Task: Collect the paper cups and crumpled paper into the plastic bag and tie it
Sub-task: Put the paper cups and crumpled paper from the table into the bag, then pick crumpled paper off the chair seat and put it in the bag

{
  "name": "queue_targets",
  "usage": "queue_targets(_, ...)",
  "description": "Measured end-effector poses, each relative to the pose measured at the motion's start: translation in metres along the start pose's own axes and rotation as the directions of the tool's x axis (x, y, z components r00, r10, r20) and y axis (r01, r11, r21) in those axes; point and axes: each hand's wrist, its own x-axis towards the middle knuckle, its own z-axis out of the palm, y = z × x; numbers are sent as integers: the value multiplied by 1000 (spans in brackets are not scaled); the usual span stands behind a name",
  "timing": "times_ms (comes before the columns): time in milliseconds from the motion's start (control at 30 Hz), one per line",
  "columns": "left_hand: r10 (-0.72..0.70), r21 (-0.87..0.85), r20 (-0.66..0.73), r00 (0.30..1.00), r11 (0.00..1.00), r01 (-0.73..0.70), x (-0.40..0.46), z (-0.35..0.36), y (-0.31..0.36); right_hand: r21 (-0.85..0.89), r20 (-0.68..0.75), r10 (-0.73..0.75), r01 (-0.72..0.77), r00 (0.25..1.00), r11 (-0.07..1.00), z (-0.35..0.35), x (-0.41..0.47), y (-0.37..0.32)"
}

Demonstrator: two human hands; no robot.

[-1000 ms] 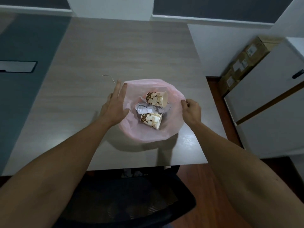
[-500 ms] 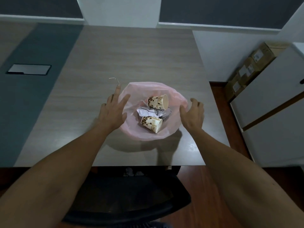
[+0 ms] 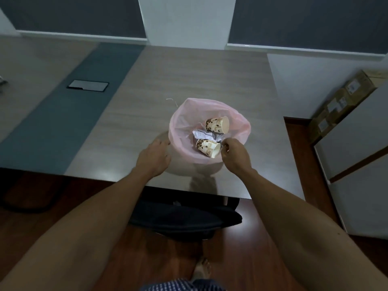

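Pinching the near-right rim of a pink plastic bag point(image 3: 184, 120), the person's right hand point(image 3: 234, 155) curls its fingers around the thin film, while the left hand point(image 3: 154, 156) rests at the bag's near-left edge, fingers bent toward the plastic; whether it grips the rim cannot be told. Inside the open bag lie two paper cups on their sides, the far cup point(image 3: 217, 124) and the near cup point(image 3: 207, 147), with crumpled paper point(image 3: 202, 134) between them. The bag sits on a wood-grain table point(image 3: 189, 76) near its front edge, a black chair point(image 3: 184, 219) tucked below, and cardboard boxes point(image 3: 340, 101) stacked far right.
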Motion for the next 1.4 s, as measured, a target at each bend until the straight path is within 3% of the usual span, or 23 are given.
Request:
queue_targets(233, -25, 14, 65, 998, 1000, 24, -71, -4, -22, -83, 192, -2, 18, 981, 996, -7, -69, -24)
queue_targets(433, -54, 56, 41, 998, 997, 51, -148, -12, -35, -201, 315, -76, 145, 946, 969, -13, -141, -46)
queue_targets(700, -70, 120, -185, 980, 988, 94, -216, -2, -41, -318, 356, -42, 163, 934, 934, -20, -217, -52)
queue_targets(900, -59, 62, -282, 958, 995, 79, -236, 13, -46, -344, 359, -134, 264, 924, 901, -18, -230, -40)
queue_targets(1033, -304, -141, -381, 873, 953, 270, -249, 29, -34, -391, 383, -185, 340, 905, 855, -17, -234, -38)
queue_targets(1167, -551, -467, -234, 801, 786, 405, -251, 37, -17, -354, 374, -208, 346, 904, 869, -12, -237, -43)
queue_targets(1233, -591, -600, -135, 796, 688, 408, -248, 38, -20, -340, 383, -218, 357, 897, 870, -11, -237, -47)
queue_targets(1300, -603, -707, -142, 785, 617, 346, -245, 39, -29, -336, 385, -213, 351, 898, 874, -7, -242, -54)
queue_targets(1400, -697, -822, -161, 698, 486, 296, -241, 33, -44, -310, 376, -215, 341, 901, 888, 10, -259, -71)
